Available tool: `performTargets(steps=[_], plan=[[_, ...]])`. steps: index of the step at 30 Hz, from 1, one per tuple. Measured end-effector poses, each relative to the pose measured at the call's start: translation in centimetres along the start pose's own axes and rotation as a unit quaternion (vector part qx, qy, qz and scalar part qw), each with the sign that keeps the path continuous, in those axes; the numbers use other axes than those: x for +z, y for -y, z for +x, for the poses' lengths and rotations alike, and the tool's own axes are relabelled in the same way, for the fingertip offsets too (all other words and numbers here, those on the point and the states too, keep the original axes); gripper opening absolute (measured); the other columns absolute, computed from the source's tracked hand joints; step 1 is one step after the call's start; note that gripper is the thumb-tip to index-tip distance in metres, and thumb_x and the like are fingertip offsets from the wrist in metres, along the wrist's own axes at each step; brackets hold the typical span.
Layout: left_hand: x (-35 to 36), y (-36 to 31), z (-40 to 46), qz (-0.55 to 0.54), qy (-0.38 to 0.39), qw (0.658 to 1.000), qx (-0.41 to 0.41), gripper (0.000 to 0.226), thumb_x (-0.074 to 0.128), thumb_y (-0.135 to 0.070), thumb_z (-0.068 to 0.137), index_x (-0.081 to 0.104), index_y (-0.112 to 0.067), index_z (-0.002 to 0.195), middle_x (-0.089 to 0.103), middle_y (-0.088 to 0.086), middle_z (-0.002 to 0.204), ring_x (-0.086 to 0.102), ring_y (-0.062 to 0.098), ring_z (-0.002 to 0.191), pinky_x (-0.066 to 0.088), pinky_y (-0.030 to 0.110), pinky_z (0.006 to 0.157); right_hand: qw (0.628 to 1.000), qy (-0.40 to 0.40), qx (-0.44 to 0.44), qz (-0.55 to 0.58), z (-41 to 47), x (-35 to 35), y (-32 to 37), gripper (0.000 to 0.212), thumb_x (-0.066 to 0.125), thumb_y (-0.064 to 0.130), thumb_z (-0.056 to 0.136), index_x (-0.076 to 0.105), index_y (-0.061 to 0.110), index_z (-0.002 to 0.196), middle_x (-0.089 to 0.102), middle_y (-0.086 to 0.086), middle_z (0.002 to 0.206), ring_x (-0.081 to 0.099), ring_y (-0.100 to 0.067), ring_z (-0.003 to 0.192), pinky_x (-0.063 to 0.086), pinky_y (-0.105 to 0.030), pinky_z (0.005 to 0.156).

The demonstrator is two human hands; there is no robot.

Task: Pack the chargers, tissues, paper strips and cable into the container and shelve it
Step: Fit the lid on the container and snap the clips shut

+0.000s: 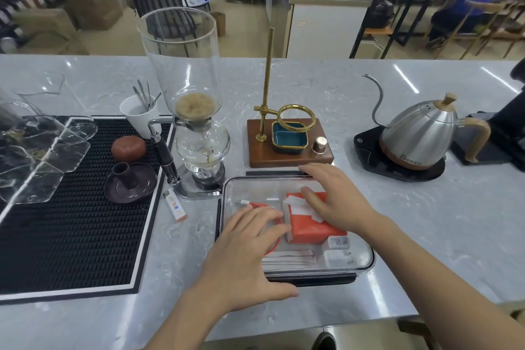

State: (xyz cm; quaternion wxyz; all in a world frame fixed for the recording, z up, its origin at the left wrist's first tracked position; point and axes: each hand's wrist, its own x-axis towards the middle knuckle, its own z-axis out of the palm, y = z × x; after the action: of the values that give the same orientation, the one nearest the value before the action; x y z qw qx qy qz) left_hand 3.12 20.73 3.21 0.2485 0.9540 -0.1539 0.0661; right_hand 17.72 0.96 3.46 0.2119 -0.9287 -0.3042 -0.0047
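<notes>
A clear rectangular container point(366, 261) with a transparent lid and black clips sits on the grey counter in front of me. Through the lid I see an orange tissue pack point(312, 229), two white chargers point(338, 250) at its right, white paper strips point(287, 257) along the near side and an orange cable point(272, 244) with a white plug at the left. My left hand point(247, 258) lies flat on the lid's near left part, thumb at the near edge. My right hand point(335, 199) presses flat on the lid's far right part.
A glass siphon brewer point(196, 133) stands just behind the container's left corner, with a lighter point(176, 206) beside it. A wooden stand with a brass ring point(287, 145) is right behind. A steel kettle point(420, 136) sits at the right, a black mat point(71, 221) at the left.
</notes>
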Motion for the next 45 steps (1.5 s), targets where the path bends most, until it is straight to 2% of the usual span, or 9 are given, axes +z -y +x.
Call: performTargets(steps=[10, 27, 45], plan=[[-0.07, -0.12, 0.01, 0.004, 0.007, 1.000, -0.006, 0.084, 0.068, -0.078, 0.053, 0.059, -0.033, 0.124, 0.049, -0.014, 0.135, 0.043, 0.009, 0.130, 0.025, 0.037, 0.117, 0.999, 0.008, 0.038, 0.005, 0.46, 0.33, -0.19, 0.049, 0.043, 0.048, 0.091, 0.058, 0.022, 0.130, 0.064, 0.004, 0.128, 0.056, -0.017, 0.120, 0.042, -0.039, 0.104], [0.06, -0.38, 0.00, 0.003, -0.009, 1.000, -0.011, 0.078, 0.072, -0.068, 0.055, 0.060, -0.033, 0.123, 0.052, -0.014, 0.131, 0.048, 0.009, 0.124, 0.023, 0.034, 0.118, 0.999, 0.004, 0.038, -0.012, 0.56, 0.39, 0.21, 0.039, 0.049, 0.039, 0.095, 0.058, 0.022, 0.129, 0.064, 0.003, 0.127, 0.055, -0.018, 0.119, 0.040, -0.039, 0.104], [0.04, -0.36, 0.03, -0.004, -0.014, 1.000, -0.010, 0.077, 0.071, -0.068, 0.054, 0.059, -0.033, 0.122, 0.051, -0.014, 0.130, 0.048, 0.009, 0.122, 0.025, 0.035, 0.117, 0.998, 0.023, 0.047, -0.028, 1.00, 0.38, 0.42, 0.039, 0.046, 0.042, 0.097, 0.055, 0.025, 0.131, 0.063, 0.004, 0.127, 0.054, -0.017, 0.118, 0.039, -0.038, 0.105]])
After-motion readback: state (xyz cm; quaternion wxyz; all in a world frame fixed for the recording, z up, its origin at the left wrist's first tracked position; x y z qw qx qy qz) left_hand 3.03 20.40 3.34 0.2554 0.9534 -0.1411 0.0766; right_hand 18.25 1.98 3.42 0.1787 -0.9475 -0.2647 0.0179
